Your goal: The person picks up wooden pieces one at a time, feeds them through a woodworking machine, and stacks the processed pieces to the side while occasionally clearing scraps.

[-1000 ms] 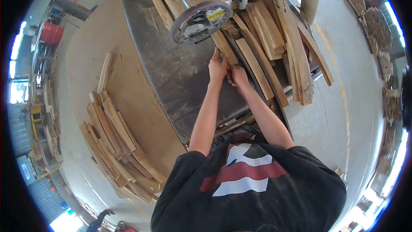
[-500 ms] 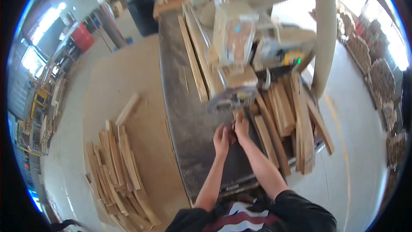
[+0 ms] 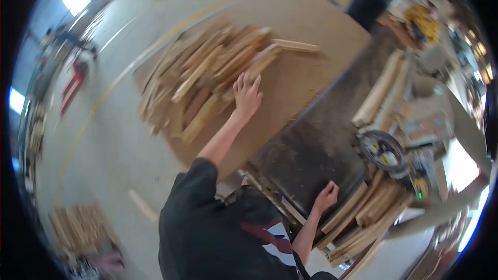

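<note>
Left hand [image 3: 248, 97] moved to edge of wood pile [image 3: 205, 67], grip apart, right hand [image 3: 326, 197] over bare tabletop [image 3: 306, 158], grip together

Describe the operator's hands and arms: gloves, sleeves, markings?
Left hand and right hand: five-fingered, no gloves. No watch or bracelet discernible; the view is blurred. Forearms bare below the short black sleeve of a black T-shirt with a dark red and white print.

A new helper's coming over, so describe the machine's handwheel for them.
Find the long dark table, then the machine over it. On that, near the wood strips, is the handwheel. Unlike those long strips, it is round, with yellow marks inside its dark rim.
</note>
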### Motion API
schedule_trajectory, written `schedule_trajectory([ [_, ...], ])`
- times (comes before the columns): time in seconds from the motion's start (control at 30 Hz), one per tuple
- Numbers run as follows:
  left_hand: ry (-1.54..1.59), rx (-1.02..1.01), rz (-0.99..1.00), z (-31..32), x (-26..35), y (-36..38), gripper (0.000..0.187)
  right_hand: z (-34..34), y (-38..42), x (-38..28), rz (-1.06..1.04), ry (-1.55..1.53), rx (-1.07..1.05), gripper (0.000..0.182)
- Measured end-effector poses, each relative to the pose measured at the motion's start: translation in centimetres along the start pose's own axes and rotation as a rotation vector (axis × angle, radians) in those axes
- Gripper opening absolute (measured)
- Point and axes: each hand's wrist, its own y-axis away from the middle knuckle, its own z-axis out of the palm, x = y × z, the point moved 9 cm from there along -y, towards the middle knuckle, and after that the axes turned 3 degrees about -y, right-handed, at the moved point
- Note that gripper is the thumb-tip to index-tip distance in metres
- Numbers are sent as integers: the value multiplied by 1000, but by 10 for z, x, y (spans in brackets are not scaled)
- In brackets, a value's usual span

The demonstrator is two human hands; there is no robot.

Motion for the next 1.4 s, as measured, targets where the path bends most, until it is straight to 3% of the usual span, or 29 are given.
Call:
schedule_trajectory([
  [0.07,-172,-6,-91,-17,-58,-6,72,-8,20,-1,-47,20,1,31],
  [0.13,-198,-191,102,2,-68,0,79,-9,24,2,-49,16,-2,31],
  [0.17,-190,-185,107,5,-70,6,79,-7,21,1,-79,14,21,30],
  [0.27,-312,-166,194,10,-47,20,72,-5,11,3,-76,34,47,30],
  [0.37,-172,-170,140,17,-29,29,58,-5,19,10,-18,31,51,31],
  [0.47,-84,-204,-38,23,-17,32,39,-6,16,11,-48,-3,105,30],
  [0.57,-276,-380,-30,31,6,42,36,-8,18,13,-68,-17,118,27],
  [0.63,-314,-321,2,53,6,47,41,-7,17,15,-31,-22,96,25],
  [0.7,-135,-339,-107,40,16,44,45,-10,17,4,-62,-67,64,25],
  [0.73,-132,-350,-71,35,31,47,45,-12,17,0,-66,-91,75,24],
  [0.8,185,-489,-191,35,52,65,38,-12,16,5,19,-100,51,23],
  [0.83,196,-518,-136,30,65,71,38,-10,16,11,74,-112,2,22],
  [0.87,596,-741,-323,44,74,90,43,-14,15,2,13,-129,55,21],
  [0.9,990,-975,-530,55,99,117,51,-12,15,8,83,-133,-23,20],
  [0.93,1000,-1032,-500,49,123,130,51,-15,14,7,116,-185,-14,23],
  [0.97,1123,-1018,-491,38,145,137,62,-13,16,16,169,-201,-44,28],
  [1.0,1244,-1000,-490,34,162,144,78,-10,20,20,335,-254,-153,44],
  [1.03,1247,-1048,-473,42,173,155,78,-25,21,19,364,-237,-120,44],
  [1.1,1277,-1261,-270,55,201,178,93,-5,46,23,551,-189,-582,57],
  [1.13,1404,-1293,-400,49,217,188,75,-12,52,22,573,-185,-562,57],
  [1.17,1403,-1321,-394,54,229,199,75,-8,74,26,708,-167,-700,63],
  [1.2,1195,-1337,-306,66,235,211,68,-5,97,30,839,-152,-838,68],
  [1.23,990,-1339,-215,74,242,224,63,-9,105,31,855,-151,-822,68],
  [1.27,857,-1146,33,53,268,212,58,-8,121,28,891,-221,-876,67],
  [1.3,570,-1333,190,47,282,228,67,-8,137,23,927,-293,-931,66],
  [1.37,328,-1306,612,21,322,235,77,-16,161,25,922,-243,-952,66],
  [1.4,332,-1314,628,27,331,243,77,-17,169,26,898,-194,-987,66],
])
